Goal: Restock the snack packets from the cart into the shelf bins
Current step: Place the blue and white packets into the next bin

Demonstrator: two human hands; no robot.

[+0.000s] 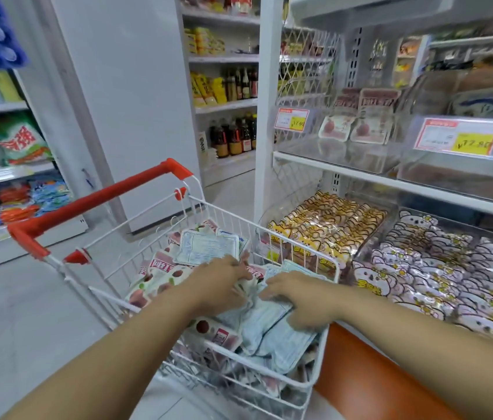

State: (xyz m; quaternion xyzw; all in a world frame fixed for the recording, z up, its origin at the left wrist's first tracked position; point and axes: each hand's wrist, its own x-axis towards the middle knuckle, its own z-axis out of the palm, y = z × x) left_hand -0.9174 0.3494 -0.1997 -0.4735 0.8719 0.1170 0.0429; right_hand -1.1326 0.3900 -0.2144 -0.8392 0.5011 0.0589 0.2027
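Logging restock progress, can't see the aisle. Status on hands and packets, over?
Left hand grips bunched snack packets in cart; right hand on them, grip unclear. Matching upper bin holds few. Nothing seen blocking it.

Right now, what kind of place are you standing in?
Probably a small grocery shop: a wire shopping cart full of snack packets, price tags on clear shelf bins, and shelves of sauce bottles behind.

Snack packets (269, 331) fill the cart (227, 214) (left of the shelf bins (342, 156))
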